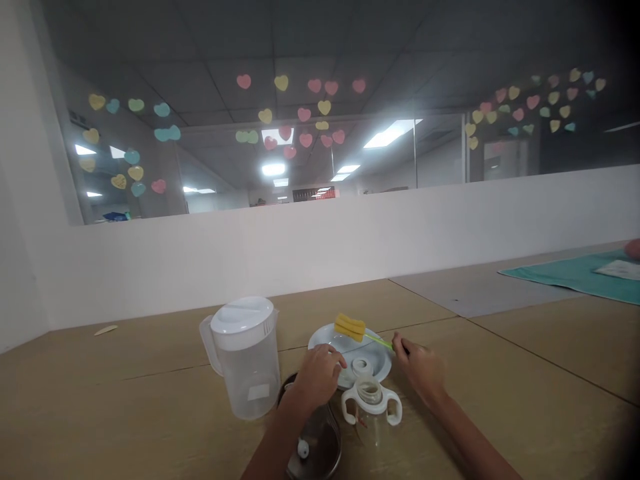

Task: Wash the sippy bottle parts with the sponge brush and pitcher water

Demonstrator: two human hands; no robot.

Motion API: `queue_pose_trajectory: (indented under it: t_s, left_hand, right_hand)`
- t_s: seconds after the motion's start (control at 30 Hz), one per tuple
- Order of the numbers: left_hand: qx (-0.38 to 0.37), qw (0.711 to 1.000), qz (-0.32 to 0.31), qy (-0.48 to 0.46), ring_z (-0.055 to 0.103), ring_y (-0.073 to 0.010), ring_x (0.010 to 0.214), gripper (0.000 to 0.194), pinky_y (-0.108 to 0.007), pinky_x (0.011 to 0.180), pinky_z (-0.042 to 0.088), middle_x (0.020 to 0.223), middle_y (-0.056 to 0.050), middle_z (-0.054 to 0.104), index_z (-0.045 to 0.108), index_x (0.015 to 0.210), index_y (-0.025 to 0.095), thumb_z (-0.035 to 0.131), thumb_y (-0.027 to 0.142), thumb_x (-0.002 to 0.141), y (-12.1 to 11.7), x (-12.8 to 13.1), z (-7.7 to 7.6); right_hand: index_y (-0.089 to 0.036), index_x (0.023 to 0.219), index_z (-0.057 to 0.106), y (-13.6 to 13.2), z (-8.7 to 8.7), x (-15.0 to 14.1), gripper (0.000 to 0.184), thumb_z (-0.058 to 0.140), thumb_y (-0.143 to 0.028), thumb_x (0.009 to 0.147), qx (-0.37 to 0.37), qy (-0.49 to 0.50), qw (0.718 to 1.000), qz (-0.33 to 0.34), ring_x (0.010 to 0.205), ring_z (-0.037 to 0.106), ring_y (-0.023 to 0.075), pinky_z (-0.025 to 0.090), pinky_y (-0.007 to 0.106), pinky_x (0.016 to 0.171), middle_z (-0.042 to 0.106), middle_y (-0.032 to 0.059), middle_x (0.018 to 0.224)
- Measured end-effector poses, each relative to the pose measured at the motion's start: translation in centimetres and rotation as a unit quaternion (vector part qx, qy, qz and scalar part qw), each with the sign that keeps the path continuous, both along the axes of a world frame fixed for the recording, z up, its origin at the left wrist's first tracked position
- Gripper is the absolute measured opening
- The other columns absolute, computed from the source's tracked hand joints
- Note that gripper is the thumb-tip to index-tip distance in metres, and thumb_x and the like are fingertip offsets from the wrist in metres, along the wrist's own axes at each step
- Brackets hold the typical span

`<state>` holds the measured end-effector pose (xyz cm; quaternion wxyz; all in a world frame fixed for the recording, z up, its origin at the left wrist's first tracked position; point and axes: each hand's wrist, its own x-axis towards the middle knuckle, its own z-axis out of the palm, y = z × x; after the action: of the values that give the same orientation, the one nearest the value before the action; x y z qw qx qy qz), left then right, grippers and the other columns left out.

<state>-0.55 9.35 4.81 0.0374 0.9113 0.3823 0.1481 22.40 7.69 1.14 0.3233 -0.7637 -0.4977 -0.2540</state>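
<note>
My right hand [420,367] is closed around the green handle of a bottle brush [350,327]. The brush's yellow sponge head points left, above the far part of a white plate [383,373]. At the plate's left side is my left hand [319,375], palm down with loosely bent fingers and nothing visible in it. A white ring-shaped bottle collar [362,367] lies on the plate. Just in front stands a clear baby bottle [373,427], uncapped, with white handles on both sides. Under my left forearm is a dark brown container [323,443], partly hidden, with a small white piece [303,448] in it.
A clear lidded pitcher [250,373] stands left of my left hand. Farther left lies a small flat pale piece [106,330]. A teal cloth [565,275] covers the table's far right. Behind the table runs a white wall [320,247] below a window with heart-shaped notes.
</note>
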Motion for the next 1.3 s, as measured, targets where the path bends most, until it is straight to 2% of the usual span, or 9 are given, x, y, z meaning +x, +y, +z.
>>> queue_pose_trajectory:
  t_s: [0.2, 0.37, 0.47, 0.57, 0.7, 0.9, 1.07, 1.2, 1.3]
  left_hand:
    - [-0.039, 0.999, 0.02, -0.014, 0.054, -0.0208, 0.107, 0.037, -0.034, 0.098, 0.033, 0.101, -0.006, 0.067, 0.067, 0.092, 0.021, 0.031, 0.027, 0.09, 0.6, 1.5, -2.6]
    - [-0.051, 0.98, 0.071, -0.18, 0.057, -0.0193, 0.101, 0.021, -0.031, 0.092, 0.04, 0.101, -0.005, 0.066, 0.063, 0.094, 0.02, 0.047, 0.029, 0.083, 1.0, 1.1, -2.0]
    - [-0.07, 0.933, 0.082, -0.344, 0.061, -0.0162, 0.087, 0.007, -0.028, 0.082, 0.046, 0.085, -0.003, 0.065, 0.057, 0.078, 0.018, 0.055, 0.024, 0.077, 1.5, 0.8, -0.8]
    - [-0.145, 0.857, 0.038, -0.494, 0.063, -0.0133, 0.076, 0.015, -0.024, 0.071, 0.049, 0.083, -0.003, 0.063, 0.048, 0.08, 0.017, 0.06, 0.018, 0.071, 1.7, 0.4, 0.6]
    - [-0.21, 0.806, -0.022, -0.553, 0.065, -0.0145, 0.079, 0.031, -0.023, 0.07, 0.05, 0.09, -0.007, 0.065, 0.046, 0.1, 0.016, 0.062, 0.02, 0.072, 1.1, -0.3, 2.0]
    - [-0.14, 0.874, 0.037, -0.463, 0.063, -0.0153, 0.086, 0.015, -0.024, 0.075, 0.05, 0.093, -0.008, 0.066, 0.057, 0.093, 0.014, 0.054, 0.017, 0.078, 0.0, -0.6, 3.2]
    - [0.028, 0.963, 0.185, -0.192, 0.059, -0.0178, 0.09, 0.012, -0.027, 0.075, 0.043, 0.092, -0.002, 0.066, 0.062, 0.086, 0.021, 0.058, 0.024, 0.076, -1.0, -2.0, 4.4]
    - [-0.062, 0.99, 0.128, 0.0, 0.059, -0.0168, 0.073, 0.017, -0.024, 0.061, 0.039, 0.078, 0.001, 0.066, 0.063, 0.074, 0.022, 0.07, 0.025, 0.059, -1.7, -3.2, 4.6]
    - [-0.068, 0.991, 0.106, 0.045, 0.06, -0.0174, 0.07, 0.019, -0.023, 0.058, 0.038, 0.076, 0.001, 0.066, 0.064, 0.07, 0.022, 0.071, 0.018, 0.053, -1.6, -3.3, 4.0]
  right_hand:
    - [-0.019, 0.059, 0.071, 0.2, -0.5, 0.5, 0.062, 0.023, -0.045, 0.089, 0.045, -0.017, 0.998, 0.027, 0.043, 0.054, 0.0149, 0.02, 0.026, 0.044, 0.067, 0.011, 0.056]
    - [-0.018, 0.058, 0.07, 0.0, -0.3, 0.6, 0.061, 0.026, -0.046, 0.089, 0.078, 0.014, 0.996, 0.047, 0.039, 0.051, 0.0137, 0.023, 0.025, 0.042, 0.065, 0.0095, 0.053]
    - [-0.016, 0.052, 0.066, 0.0, -0.5, 0.5, 0.063, 0.027, -0.046, 0.09, 0.147, 0.0, 0.982, 0.116, 0.038, 0.049, 0.0113, 0.026, 0.024, 0.043, 0.062, 0.0081, 0.048]
    - [-0.015, 0.044, 0.059, 0.1, -0.9, 0.2, 0.063, 0.028, -0.044, 0.091, 0.19, -0.036, 0.963, 0.187, 0.036, 0.043, 0.0079, 0.027, 0.022, 0.044, 0.055, 0.0049, 0.042]
    - [-0.014, 0.043, 0.055, 0.3, -1.1, 0.3, 0.061, 0.03, -0.042, 0.091, 0.21, -0.035, 0.965, 0.157, 0.036, 0.04, 0.007, 0.024, 0.022, 0.043, 0.051, 0.0033, 0.039]
    - [-0.016, 0.043, 0.053, 0.1, -1.0, 0.8, 0.054, 0.036, -0.035, 0.09, 0.234, -0.062, 0.948, 0.208, 0.036, 0.038, 0.0063, 0.027, 0.022, 0.044, 0.05, 0.0008, 0.039]
    - [-0.017, 0.045, 0.055, 0.1, -0.8, 0.8, 0.05, 0.038, -0.029, 0.09, 0.204, -0.125, 0.939, 0.248, 0.038, 0.041, 0.0068, 0.029, 0.022, 0.047, 0.053, 0.0003, 0.041]
    - [-0.017, 0.043, 0.054, 0.2, -0.8, 1.3, 0.051, 0.041, -0.037, 0.089, 0.178, -0.156, 0.951, 0.197, 0.04, 0.043, 0.0075, 0.025, 0.024, 0.047, 0.054, 0.001, 0.041]
    - [-0.017, 0.042, 0.052, 0.2, -0.9, 1.8, 0.054, 0.044, -0.049, 0.085, 0.177, -0.161, 0.963, 0.125, 0.043, 0.045, 0.0091, 0.022, 0.024, 0.047, 0.053, 0.0016, 0.042]
